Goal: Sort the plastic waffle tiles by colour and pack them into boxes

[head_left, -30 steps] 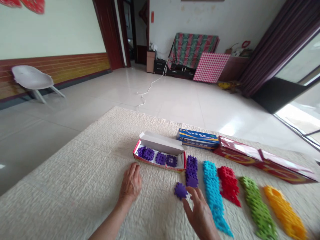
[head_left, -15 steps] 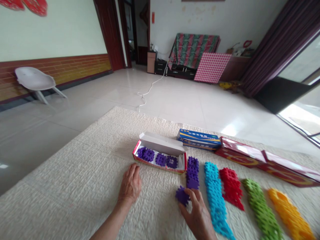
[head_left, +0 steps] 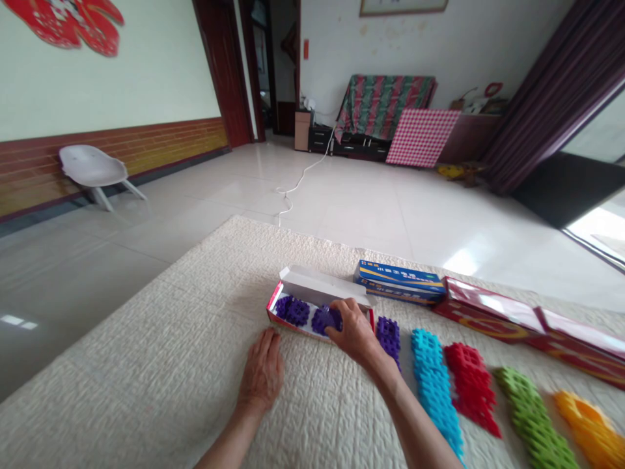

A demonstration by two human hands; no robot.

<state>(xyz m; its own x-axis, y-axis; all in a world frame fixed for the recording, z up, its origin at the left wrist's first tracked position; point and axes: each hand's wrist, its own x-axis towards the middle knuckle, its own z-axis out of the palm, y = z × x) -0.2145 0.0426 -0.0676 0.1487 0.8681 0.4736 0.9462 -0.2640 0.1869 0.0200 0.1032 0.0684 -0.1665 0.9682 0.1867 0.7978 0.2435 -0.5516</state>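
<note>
My right hand (head_left: 351,327) reaches over the right part of an open white-lined box (head_left: 370,319), its fingers closed on a purple lattice building block (head_left: 334,319). Other purple blocks (head_left: 297,312) lie inside the box, toward its left end. Flat on the mat, just in front of the box's left corner, rests my left hand (head_left: 262,368), holding nothing. A short row of purple blocks (head_left: 389,335) lies right of the box, partly hidden by my right forearm.
Rows of blue (head_left: 430,378), red (head_left: 471,384), green (head_left: 534,410) and yellow blocks (head_left: 590,426) lie to the right on the cream mat (head_left: 161,365). Behind them stand a blue box (head_left: 400,281) and red boxes (head_left: 488,309). A white chair (head_left: 92,169) stands at left.
My right hand has moved up and left from beside the purple row into the box, carrying a purple block. My left hand stays on the mat. The view has shifted slightly.
</note>
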